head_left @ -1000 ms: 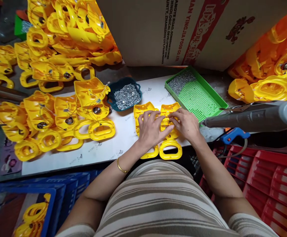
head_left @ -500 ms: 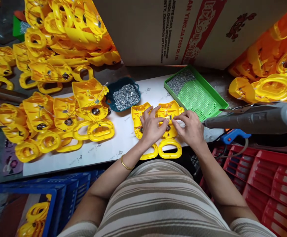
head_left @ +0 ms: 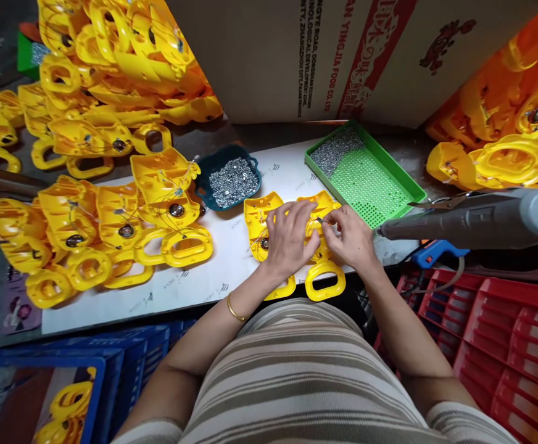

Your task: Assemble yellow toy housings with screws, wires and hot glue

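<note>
Two yellow plastic shells lie side by side on the white board (head_left: 190,287) at the near edge. My left hand (head_left: 290,237) rests over the seam between the left shell (head_left: 256,219) and the right shell (head_left: 325,274), fingers curled down on them. My right hand (head_left: 351,237) sits on the right shell, thumb and forefinger pinched on a small dark part at its top. Both shells have loop handles pointing toward me.
A dark teal dish of screws (head_left: 230,176) and a green tray of screws (head_left: 361,176) stand behind the shells. Piles of yellow shells (head_left: 111,216) fill the left and right. An electric screwdriver (head_left: 472,219) hangs at right. A cardboard box (head_left: 343,55) stands behind; red crates (head_left: 504,339) and blue crates (head_left: 88,357) sit below.
Both hands have drawn closer together over the right shell, and the right hand now pinches a small part. The right shell has tilted slightly, its handle swung right.
</note>
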Motion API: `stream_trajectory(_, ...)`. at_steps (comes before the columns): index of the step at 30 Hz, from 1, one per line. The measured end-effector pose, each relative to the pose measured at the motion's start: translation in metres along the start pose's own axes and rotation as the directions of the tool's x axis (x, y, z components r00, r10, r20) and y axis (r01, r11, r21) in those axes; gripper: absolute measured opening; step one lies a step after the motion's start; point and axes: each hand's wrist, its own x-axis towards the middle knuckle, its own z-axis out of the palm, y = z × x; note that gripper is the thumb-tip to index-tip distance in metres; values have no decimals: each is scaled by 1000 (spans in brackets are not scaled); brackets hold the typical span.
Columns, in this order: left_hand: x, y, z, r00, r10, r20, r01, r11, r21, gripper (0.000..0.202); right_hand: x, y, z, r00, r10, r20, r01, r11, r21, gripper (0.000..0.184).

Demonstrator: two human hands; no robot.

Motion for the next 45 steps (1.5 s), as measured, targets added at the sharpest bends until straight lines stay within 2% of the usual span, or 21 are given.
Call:
stream_trajectory(3,6,1,6,993,110,40,-109,994,-25,41,4,-1,-3,998,33,51,-34,999,18,9)
stream_trajectory(6,11,-5,13,991,122,60,-119,991,-54,32,9,1,-4,995,48,86,-56,995,88,8)
stream_trajectory(10,12,-16,20,987,157,27,-154,984,-92,26,10,6,-4,992,61,109,-84,972,218,9)
stream_trajectory(14,12,-23,20,968,252,14,-248,961,-122,22,6,10,-2,989,74,129,-111,944,312,9)
stream_trajectory(18,13,-24,17,943,325,66,-313,939,-144,25,3,13,0,990,88,111,-122,926,356,13)
stream_trajectory(22,15,-24,17,945,314,86,-298,941,-159,25,-1,15,2,992,98,75,-120,904,411,16)
stream_trajectory(26,13,-25,21,961,269,56,-257,952,-166,23,-4,17,5,991,128,29,-128,884,450,15)
stream_trajectory(29,11,-25,23,956,292,15,-285,943,-171,23,-5,19,7,990,141,9,-130,878,460,16)
stream_trajectory(34,11,-24,23,952,303,-39,-305,939,-158,21,-3,18,9,994,105,10,-100,908,408,18)
stream_trajectory(39,11,-24,22,954,287,-86,-296,946,-130,19,-8,13,5,999,50,-17,-45,978,204,21)
stream_trajectory(42,10,-25,19,969,239,-71,-244,966,-81,19,-14,10,1,998,42,-42,-40,998,40,28)
stream_trajectory(45,10,-24,15,981,183,-60,-185,982,-27,18,-19,12,0,999,18,-31,-18,1000,-22,25)
